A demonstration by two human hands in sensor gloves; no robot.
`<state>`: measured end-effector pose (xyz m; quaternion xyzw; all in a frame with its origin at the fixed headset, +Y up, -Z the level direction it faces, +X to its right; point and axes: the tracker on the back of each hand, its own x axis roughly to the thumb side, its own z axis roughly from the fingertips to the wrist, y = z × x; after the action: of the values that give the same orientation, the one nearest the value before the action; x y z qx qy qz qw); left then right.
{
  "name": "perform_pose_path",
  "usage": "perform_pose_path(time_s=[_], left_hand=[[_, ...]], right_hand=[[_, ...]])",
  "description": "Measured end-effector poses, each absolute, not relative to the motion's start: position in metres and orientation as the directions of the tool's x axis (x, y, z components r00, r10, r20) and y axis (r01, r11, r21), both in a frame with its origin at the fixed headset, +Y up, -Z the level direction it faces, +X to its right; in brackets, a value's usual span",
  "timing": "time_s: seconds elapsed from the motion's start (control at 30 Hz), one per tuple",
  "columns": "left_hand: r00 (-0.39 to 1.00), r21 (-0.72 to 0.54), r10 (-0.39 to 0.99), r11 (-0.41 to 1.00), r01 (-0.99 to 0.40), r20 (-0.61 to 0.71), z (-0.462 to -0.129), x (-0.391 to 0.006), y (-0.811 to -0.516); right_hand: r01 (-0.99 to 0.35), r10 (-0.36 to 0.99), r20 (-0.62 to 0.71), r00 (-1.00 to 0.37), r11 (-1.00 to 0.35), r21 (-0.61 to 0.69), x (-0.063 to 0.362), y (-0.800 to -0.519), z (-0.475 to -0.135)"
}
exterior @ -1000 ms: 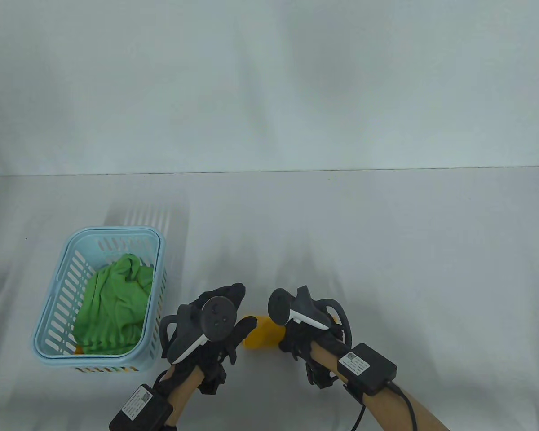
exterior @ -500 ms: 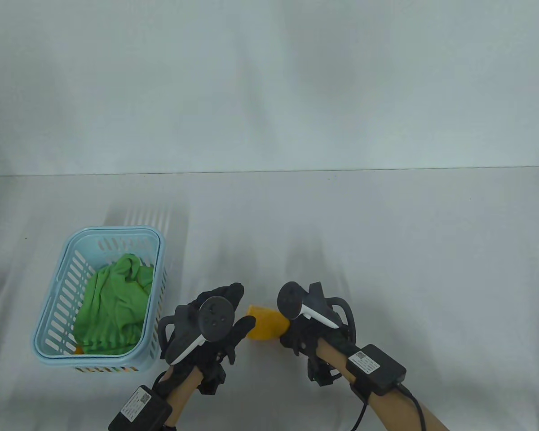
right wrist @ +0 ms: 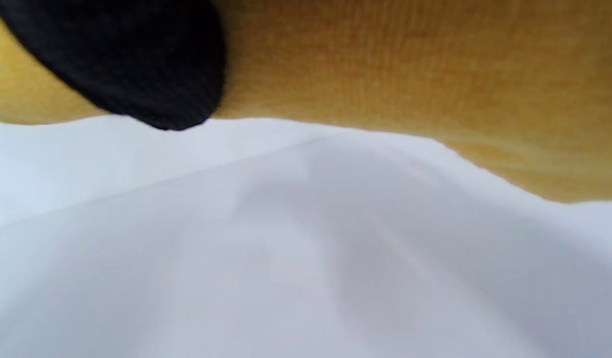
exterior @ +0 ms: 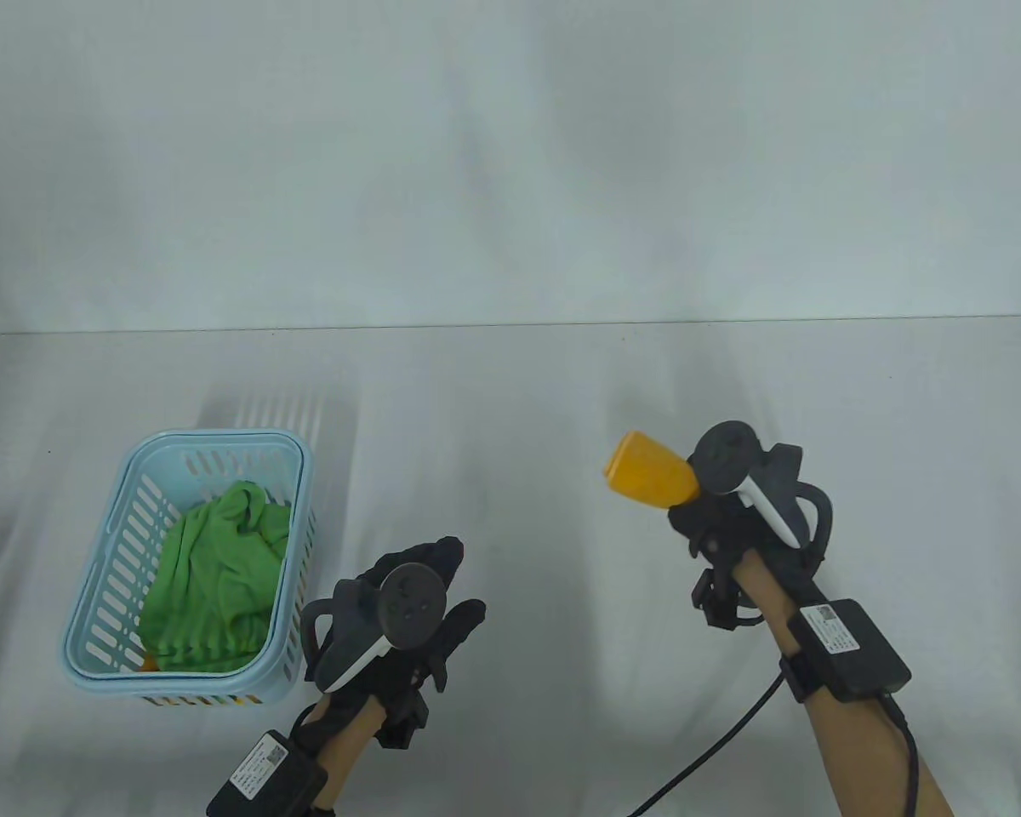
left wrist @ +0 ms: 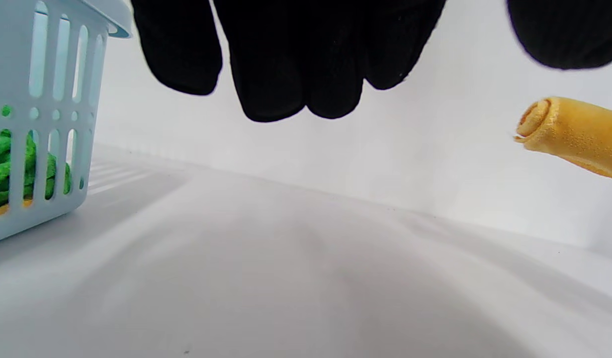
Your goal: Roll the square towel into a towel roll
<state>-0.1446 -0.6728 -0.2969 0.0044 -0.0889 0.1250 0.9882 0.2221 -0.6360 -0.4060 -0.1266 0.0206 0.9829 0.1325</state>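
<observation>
The right hand [exterior: 723,511] is holding the yellow towel roll [exterior: 651,470] up in the air. The left hand [exterior: 408,613] is resting loose, holding nothing.

A yellow-orange towel roll [exterior: 651,479], its end a darker orange spiral [left wrist: 533,115] in the left wrist view. Both hands wear black gloves: left hand [exterior: 408,617], right hand [exterior: 736,515]. Each tracker is dark grey with a white handle. A pale blue basket [exterior: 106,587] with slotted walls sits left of the left hand, holding a bright green cloth [exterior: 213,579]. The table [exterior: 510,400] is covered in white cloth.
</observation>
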Motion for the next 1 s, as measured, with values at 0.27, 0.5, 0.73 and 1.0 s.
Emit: perform_pose_path(time_s=[0.27,0.5,0.73,1.0], left_hand=[[0.952,-0.02,0.242,0.97,-0.243,0.187,-0.296,-0.139,-0.675],[0.954,-0.034,0.24,0.971,-0.238,0.177,-0.297,-0.138,-0.677],[0.954,-0.047,0.235,0.972,-0.231,0.188,-0.297,-0.134,-0.679],[0.955,-0.053,0.231,0.973,-0.225,0.187,-0.296,-0.133,-0.679]], right_hand=[[-0.142,0.149,-0.506,-0.85,-0.988,-0.053,0.308,-0.667,-0.446],[-0.156,0.122,-0.619,-0.776,-0.988,0.001,0.346,-0.716,-0.46],[-0.179,0.107,-0.639,-0.762,-0.983,0.049,0.354,-0.746,-0.465],[-0.186,0.085,-0.633,-0.769,-0.978,0.094,0.355,-0.753,-0.465]])
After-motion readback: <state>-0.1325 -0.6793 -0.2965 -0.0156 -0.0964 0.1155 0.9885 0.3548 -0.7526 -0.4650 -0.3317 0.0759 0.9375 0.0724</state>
